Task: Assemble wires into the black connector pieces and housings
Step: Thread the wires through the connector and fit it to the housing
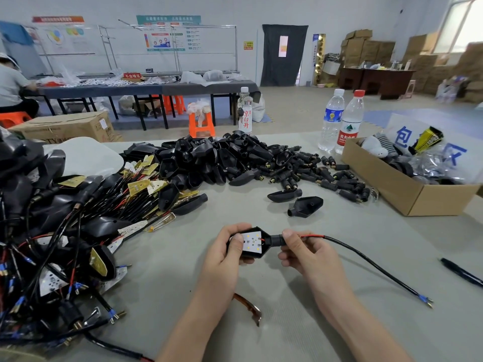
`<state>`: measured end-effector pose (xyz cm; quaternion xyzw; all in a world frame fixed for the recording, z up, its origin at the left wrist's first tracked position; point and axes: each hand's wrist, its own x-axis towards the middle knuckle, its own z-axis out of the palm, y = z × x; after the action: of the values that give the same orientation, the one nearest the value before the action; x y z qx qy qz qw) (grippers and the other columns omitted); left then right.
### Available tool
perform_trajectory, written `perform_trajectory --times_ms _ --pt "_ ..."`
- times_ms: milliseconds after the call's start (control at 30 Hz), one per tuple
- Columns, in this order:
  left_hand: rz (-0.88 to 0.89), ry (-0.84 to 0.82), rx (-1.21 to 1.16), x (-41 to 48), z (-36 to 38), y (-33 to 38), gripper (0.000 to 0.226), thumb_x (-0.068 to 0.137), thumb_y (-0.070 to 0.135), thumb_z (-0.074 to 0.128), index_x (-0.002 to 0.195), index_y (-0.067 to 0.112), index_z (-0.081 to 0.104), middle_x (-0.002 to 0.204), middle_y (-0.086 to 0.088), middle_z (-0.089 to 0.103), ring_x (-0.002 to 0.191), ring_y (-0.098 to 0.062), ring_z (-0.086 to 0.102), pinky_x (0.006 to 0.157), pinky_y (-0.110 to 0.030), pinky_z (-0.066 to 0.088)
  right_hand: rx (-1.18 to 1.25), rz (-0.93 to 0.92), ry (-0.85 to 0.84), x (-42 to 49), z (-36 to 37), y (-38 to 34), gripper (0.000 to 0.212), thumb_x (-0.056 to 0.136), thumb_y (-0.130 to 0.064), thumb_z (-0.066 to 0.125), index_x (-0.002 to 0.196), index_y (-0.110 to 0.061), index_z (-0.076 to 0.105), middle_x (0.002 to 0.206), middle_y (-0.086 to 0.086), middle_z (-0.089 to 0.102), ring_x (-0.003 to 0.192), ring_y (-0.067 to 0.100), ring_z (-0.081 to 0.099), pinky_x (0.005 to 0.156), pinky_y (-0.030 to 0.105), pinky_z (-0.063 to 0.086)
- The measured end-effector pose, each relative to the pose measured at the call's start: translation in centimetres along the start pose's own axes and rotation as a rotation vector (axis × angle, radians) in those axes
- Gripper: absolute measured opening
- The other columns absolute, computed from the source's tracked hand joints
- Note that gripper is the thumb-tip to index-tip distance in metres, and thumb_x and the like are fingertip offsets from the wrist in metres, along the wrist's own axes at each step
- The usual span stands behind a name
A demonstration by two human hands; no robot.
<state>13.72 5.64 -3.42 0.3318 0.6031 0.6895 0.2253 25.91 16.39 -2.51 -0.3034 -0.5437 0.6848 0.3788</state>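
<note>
Far left on the worktop (287, 322) lies a tangled heap of wired assemblies (52, 244), black leads with blue terminals. Beyond it, toward centre, is a pile of empty housings (209, 158).

Near centre, the left hand (224, 257) holds one housing (254, 255) above the worktop. Its grip is curled round the housing's left end, thumb on top. A white board (253, 241) sits inside the housing, face up.

Just right, the right hand (303, 254) has its grip pinched on the black collar (275, 241) at the housing's neck, thumb above, fingers below. A cable (366, 259) leaves the collar, red core showing by the thumb, and runs right and nearer across the worktop.

Far of the hands, connectors (313, 173) are spread right of the pile. Two bottles (350, 121) stand behind them. A box (407, 194) sits at right, and a pen (460, 273) lies nearer, at the right edge.
</note>
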Motion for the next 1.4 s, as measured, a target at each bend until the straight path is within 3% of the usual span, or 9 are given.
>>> perform_trajectory --times_ms 267,500,733,900,1067,1167,1400 --pt "-0.014 -0.003 -0.020 0.1 0.0 -0.1 0.029 0.106 0.014 0.047 0.106 0.031 0.070 0.103 0.002 0.073 0.089 -0.016 0.069 0.077 -0.027 0.055 0.013 -0.002 0.002 0.3 0.0 0.1 0.043 0.076 -0.042 0.073 0.091 -0.002 0.071 0.071 0.008 0.071 0.063 0.016 0.067 0.060 0.019 0.054" --pt "-0.026 -0.048 0.005 0.2 0.1 -0.4 0.029 0.103 0.017 0.054 0.110 0.040 0.068 0.102 0.006 0.074 0.085 -0.015 0.068 0.091 -0.043 0.056 0.082 0.003 0.034 0.7 -1.0 -0.2 0.043 0.084 -0.042 0.062 0.093 -0.002 0.073 0.078 0.016 0.074 0.067 0.018 0.070 0.056 0.021 0.054" --pt "-0.049 -0.057 -0.052 0.4 -0.2 -0.5 0.029 0.102 0.014 0.056 0.110 0.038 0.070 0.100 0.002 0.073 0.081 -0.017 0.064 0.079 -0.034 0.051 0.101 0.039 0.025 0.7 -1.1 -0.2 0.030 0.098 -0.031 0.058 0.102 -0.007 0.076 0.100 0.010 0.077 0.076 0.014 0.072 0.057 0.021 0.054" --pt "-0.083 -0.063 -0.103 0.7 -0.1 -0.5 0.027 0.087 0.026 0.059 0.109 0.038 0.071 0.102 0.002 0.074 0.083 -0.019 0.065 0.076 -0.033 0.050 0.199 0.071 0.025 0.8 -1.1 -0.2 0.027 0.098 -0.025 0.058 0.104 -0.005 0.074 0.096 0.012 0.076 0.078 0.013 0.073 0.061 0.019 0.056" --pt "-0.095 -0.065 -0.130 0.7 -0.2 -0.7 0.026 0.090 0.023 0.058 0.109 0.036 0.070 0.101 0.002 0.074 0.083 -0.016 0.065 0.076 -0.030 0.052 0.264 0.082 0.022 0.8 -0.8 0.1 0.027 0.098 -0.023 0.058 0.102 -0.002 0.074 0.087 0.012 0.075 0.076 0.015 0.073 0.066 0.017 0.057" --pt "-0.079 -0.048 -0.132 0.6 0.0 -0.9 0.030 0.100 0.010 0.055 0.108 0.035 0.070 0.102 0.002 0.074 0.083 -0.016 0.066 0.077 -0.028 0.054 0.294 0.086 0.028 0.8 -0.7 0.1 0.026 0.097 -0.023 0.058 0.100 -0.003 0.074 0.085 0.011 0.074 0.074 0.015 0.072 0.066 0.017 0.057" --pt "-0.087 0.021 -0.128 0.4 0.3 -0.6 0.034 0.102 0.005 0.053 0.104 0.034 0.071 0.100 0.004 0.074 0.077 -0.013 0.067 0.078 -0.028 0.057 0.307 0.099 0.037 0.6 -0.2 0.2 0.026 0.096 -0.025 0.058 0.095 -0.006 0.076 0.092 0.015 0.076 0.076 0.016 0.073 0.067 0.018 0.057"
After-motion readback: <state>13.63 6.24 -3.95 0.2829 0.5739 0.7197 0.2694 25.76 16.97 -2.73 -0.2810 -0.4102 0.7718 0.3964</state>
